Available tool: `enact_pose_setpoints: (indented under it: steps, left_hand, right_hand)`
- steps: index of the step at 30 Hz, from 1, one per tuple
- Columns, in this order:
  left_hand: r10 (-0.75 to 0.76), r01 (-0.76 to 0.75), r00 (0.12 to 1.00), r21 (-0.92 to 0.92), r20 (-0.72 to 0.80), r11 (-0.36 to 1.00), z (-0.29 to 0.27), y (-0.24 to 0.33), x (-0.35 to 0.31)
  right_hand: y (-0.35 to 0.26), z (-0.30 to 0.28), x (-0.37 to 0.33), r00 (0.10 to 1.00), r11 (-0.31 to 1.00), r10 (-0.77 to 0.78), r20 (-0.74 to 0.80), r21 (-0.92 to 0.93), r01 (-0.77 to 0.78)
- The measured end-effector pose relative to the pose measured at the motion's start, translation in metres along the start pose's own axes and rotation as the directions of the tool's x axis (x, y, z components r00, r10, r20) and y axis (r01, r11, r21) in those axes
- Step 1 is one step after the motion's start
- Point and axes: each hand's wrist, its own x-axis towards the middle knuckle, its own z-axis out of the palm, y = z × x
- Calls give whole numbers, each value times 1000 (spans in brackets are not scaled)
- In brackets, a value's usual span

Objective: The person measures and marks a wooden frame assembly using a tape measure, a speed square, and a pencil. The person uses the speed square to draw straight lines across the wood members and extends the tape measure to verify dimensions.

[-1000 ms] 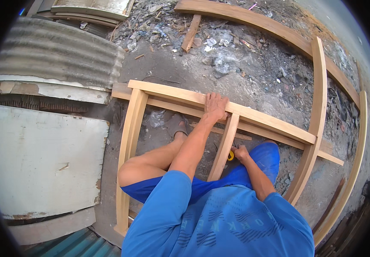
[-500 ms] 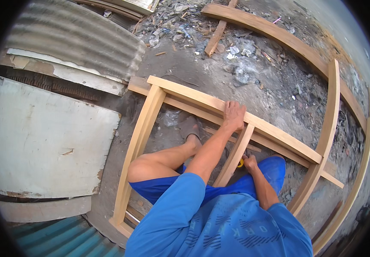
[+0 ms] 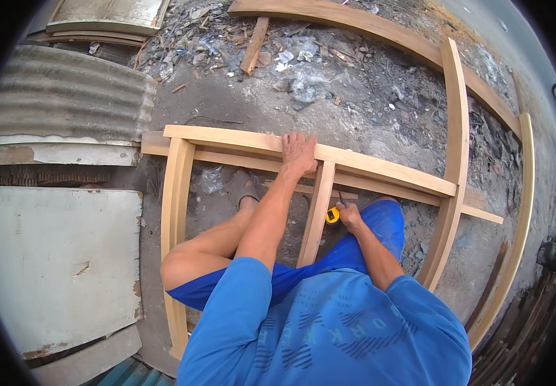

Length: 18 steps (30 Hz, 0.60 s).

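A pale wooden frame (image 3: 239, 139) lies across my legs, its long rail crossing in front of me. My left hand (image 3: 299, 152) is wrapped over that rail, fingers towards its far edge, close to where a short crosspiece (image 3: 317, 215) joins it. Right of the crosspiece, my right hand (image 3: 351, 217) is closed, low inside the frame. A thin dark stick-like tool (image 3: 340, 195) juts from its fingertips; its kind is unclear. Against the left side of those fingers shows a yellow tape measure (image 3: 333, 215); whether the hand also holds it, I cannot tell.
A weathered pale board (image 3: 56, 257) and a corrugated sheet (image 3: 72, 90) lie at the left. Rubble and plastic scraps (image 3: 304, 80) cover the ground ahead. A long brown beam (image 3: 355, 26) curves across the far side, and a light wooden strip (image 3: 513, 257) stands at the right.
The view has turned, so the frame sits further left and looks more level. The tape measure shows more fully beside my right hand. My left hand stays on the rail.
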Motion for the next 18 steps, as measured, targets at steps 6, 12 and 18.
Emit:
enact_pose_setpoints:
  steps: [6,12,18]
  left_hand:
    - [-17,17,998,2,55,1000,-2,-12,-8]
    - [-29,29,999,10,34,1000,-3,-9,-6]
    - [-44,41,991,25,126,999,-12,-5,-7]
  right_hand:
    - [-33,-8,-25,995,993,17,103,114,-29]
    - [-23,-8,-19,994,982,17,105,188,-37]
    - [-40,-23,-35,989,965,44,140,251,-79]
